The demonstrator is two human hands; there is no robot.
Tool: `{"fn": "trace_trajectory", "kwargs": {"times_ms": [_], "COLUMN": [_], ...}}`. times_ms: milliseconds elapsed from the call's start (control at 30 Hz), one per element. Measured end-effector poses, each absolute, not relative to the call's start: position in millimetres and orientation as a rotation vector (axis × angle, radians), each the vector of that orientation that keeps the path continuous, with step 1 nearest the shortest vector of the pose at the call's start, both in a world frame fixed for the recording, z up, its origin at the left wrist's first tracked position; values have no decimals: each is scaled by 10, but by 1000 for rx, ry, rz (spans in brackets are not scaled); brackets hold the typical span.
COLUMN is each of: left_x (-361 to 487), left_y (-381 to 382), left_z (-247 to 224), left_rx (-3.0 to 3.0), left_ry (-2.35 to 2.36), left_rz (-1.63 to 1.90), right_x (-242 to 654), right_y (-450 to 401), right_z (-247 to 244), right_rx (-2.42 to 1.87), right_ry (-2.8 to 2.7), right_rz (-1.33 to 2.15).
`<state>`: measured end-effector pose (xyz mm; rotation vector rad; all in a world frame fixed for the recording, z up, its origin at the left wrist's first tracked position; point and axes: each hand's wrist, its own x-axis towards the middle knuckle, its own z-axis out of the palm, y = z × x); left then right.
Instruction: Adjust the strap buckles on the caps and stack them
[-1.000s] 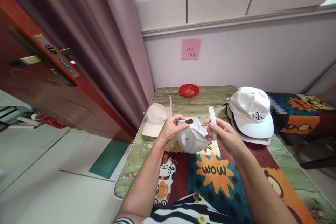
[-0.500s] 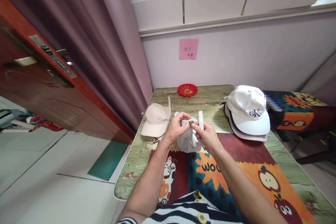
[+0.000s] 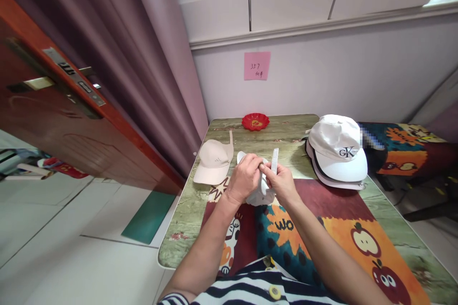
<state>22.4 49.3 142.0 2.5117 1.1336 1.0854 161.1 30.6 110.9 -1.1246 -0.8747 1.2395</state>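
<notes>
A white baseball cap (image 3: 261, 195) lies on the table between my hands, partly hidden by them. My left hand (image 3: 245, 177) is closed over the cap's back strap, at its small metal buckle. Pinched between the thumb and fingers of my right hand (image 3: 280, 182) is the other part of the strap, whose free end (image 3: 275, 159) sticks up above the fingers. The fingertips of both hands meet at the buckle, which is mostly covered. To the left rests a beige cap (image 3: 212, 162) with its strap undone and pointing back.
A stack of caps with a white one (image 3: 338, 145) on top stands at the right. A red scalloped dish (image 3: 255, 121) sits at the back of the table. A patterned cloth (image 3: 343, 205) covers part of the tabletop. An open wooden door (image 3: 89, 124) is at the left.
My left hand has turned and closed over the buckle, which showed between the fingertips before. My right hand keeps its pinch on the strap in nearly the same place.
</notes>
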Motion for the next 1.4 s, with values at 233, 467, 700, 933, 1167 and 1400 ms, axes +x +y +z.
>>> {"fn": "trace_trajectory", "kwargs": {"times_ms": [233, 467, 700, 933, 1167, 1400], "left_x": [137, -134, -93, -27, 10, 16], "left_y": [538, 712, 739, 759, 758, 744], "left_z": [1450, 1200, 1021, 1065, 1093, 1104], "left_rx": [2375, 1787, 1422, 1410, 1452, 1474], "left_ry": [1094, 1064, 936, 857, 792, 818], "left_rz": [1133, 1274, 1283, 1272, 1250, 1218], "right_x": [1646, 1901, 1995, 1903, 1816, 1829], "right_y": [307, 269, 277, 256, 295, 292], "right_z": [1134, 1284, 1375, 1433, 1313, 1270], "right_rx": [-1180, -1155, -1166, -1258, -1331, -1363], "right_ry": [-1041, -1127, -1157, -1176, -1146, -1181], "right_rz": [1167, 1085, 1132, 1127, 1119, 1167]}}
